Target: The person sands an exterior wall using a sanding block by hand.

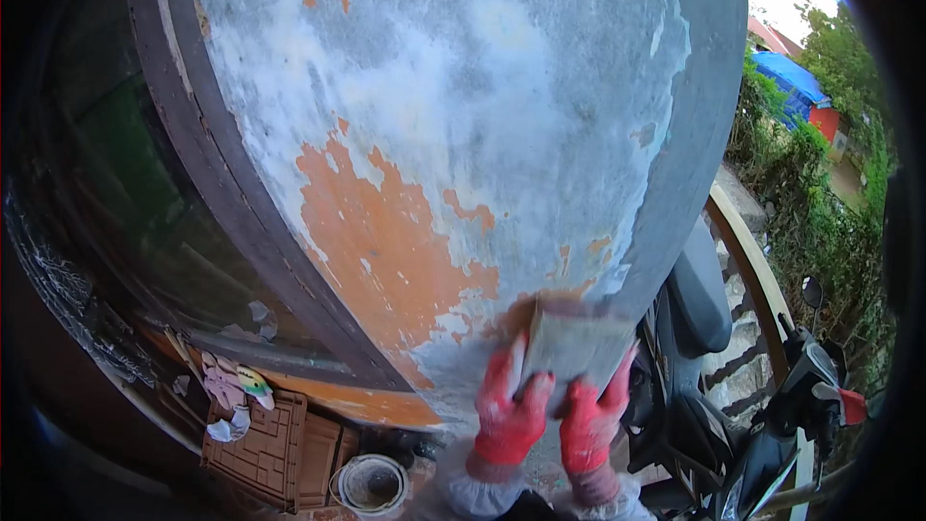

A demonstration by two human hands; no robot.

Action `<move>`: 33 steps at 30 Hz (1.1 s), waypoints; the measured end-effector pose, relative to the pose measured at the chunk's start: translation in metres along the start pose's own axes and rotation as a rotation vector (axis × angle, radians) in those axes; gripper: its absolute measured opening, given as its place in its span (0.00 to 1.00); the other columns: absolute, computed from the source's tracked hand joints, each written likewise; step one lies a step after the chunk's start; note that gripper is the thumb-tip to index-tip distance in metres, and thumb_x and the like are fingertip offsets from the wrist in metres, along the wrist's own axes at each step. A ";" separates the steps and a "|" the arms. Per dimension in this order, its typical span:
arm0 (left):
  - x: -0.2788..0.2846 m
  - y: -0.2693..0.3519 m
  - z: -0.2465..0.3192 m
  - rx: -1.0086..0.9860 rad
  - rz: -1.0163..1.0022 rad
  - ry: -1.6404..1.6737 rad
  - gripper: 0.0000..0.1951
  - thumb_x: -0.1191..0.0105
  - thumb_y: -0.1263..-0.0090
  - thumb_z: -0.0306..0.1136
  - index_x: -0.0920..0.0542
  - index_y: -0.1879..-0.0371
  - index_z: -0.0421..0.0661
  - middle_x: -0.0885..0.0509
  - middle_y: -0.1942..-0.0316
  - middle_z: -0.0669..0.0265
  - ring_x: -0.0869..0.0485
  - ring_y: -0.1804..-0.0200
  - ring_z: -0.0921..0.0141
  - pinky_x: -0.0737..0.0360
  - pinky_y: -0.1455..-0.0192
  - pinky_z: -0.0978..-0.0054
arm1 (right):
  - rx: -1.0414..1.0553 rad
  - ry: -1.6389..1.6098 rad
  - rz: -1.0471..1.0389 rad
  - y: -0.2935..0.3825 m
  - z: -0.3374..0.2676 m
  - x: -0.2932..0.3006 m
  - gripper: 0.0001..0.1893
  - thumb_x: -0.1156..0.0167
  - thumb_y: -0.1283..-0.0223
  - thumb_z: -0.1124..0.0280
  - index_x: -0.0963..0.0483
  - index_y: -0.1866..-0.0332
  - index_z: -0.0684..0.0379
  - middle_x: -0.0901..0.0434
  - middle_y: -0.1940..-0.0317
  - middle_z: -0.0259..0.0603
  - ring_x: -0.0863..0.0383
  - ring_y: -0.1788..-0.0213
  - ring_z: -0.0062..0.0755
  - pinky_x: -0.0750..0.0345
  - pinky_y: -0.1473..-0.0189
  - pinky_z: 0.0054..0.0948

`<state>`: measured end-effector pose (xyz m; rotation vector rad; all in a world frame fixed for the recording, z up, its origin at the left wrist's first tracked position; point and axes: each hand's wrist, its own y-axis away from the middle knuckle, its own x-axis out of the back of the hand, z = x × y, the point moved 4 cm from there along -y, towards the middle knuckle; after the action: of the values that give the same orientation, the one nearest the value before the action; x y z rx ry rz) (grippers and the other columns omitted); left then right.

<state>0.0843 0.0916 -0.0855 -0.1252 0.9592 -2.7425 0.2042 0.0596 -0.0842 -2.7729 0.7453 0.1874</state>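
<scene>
Both my hands wear red gloves dusted with white. My left hand (508, 405) grips the lower left side of a grey flat rectangular tool (575, 347), and my right hand (592, 420) grips its lower right side. Motion blurs the tool, so I cannot tell whether it is a sanding block or a wide scraper. Its upper edge is at the lower part of a wall (506, 108). Grey and whitish patches cover most of that wall. A large area of orange paint (376, 239) shows left of the tool, with smaller orange flecks above it.
A dark window frame (239, 188) borders the wall on the left. Below it are a brown plastic crate (264, 449) with cloths on top and a bucket (372, 483). A black motorcycle (705, 405) stands close on my right, before a railing (756, 268) and greenery.
</scene>
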 end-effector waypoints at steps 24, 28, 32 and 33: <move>-0.010 0.003 -0.003 0.044 -0.052 0.030 0.27 0.40 0.38 0.29 0.25 0.39 0.36 0.19 0.56 0.50 0.17 0.58 0.55 0.20 0.56 0.62 | 0.015 -0.020 0.012 -0.002 -0.007 0.007 0.37 0.45 0.44 0.77 0.44 0.27 0.71 0.33 0.32 0.50 0.34 0.31 0.36 0.42 0.28 0.33; -0.006 0.005 0.002 -0.067 -0.024 -0.018 0.26 0.40 0.38 0.28 0.25 0.39 0.36 0.19 0.57 0.51 0.17 0.58 0.55 0.20 0.55 0.62 | 0.075 0.031 0.062 0.001 -0.002 0.008 0.37 0.46 0.43 0.76 0.45 0.26 0.71 0.34 0.31 0.52 0.34 0.31 0.37 0.41 0.28 0.34; -0.009 0.006 -0.001 -0.034 -0.077 -0.067 0.27 0.37 0.39 0.30 0.25 0.39 0.37 0.19 0.58 0.50 0.17 0.59 0.54 0.19 0.55 0.63 | 0.077 0.190 0.054 0.001 0.000 0.010 0.37 0.48 0.41 0.73 0.47 0.25 0.70 0.37 0.28 0.53 0.40 0.26 0.40 0.42 0.28 0.33; -0.008 0.006 0.002 -0.116 -0.062 -0.081 0.27 0.37 0.39 0.30 0.25 0.39 0.37 0.19 0.58 0.50 0.17 0.59 0.54 0.19 0.56 0.64 | 0.086 0.176 0.073 0.000 0.000 0.011 0.37 0.49 0.40 0.72 0.48 0.24 0.69 0.37 0.28 0.54 0.39 0.27 0.40 0.41 0.28 0.33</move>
<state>0.0937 0.0883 -0.0877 -0.2882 1.1096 -2.7130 0.2137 0.0540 -0.0859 -2.7072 0.8763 -0.0749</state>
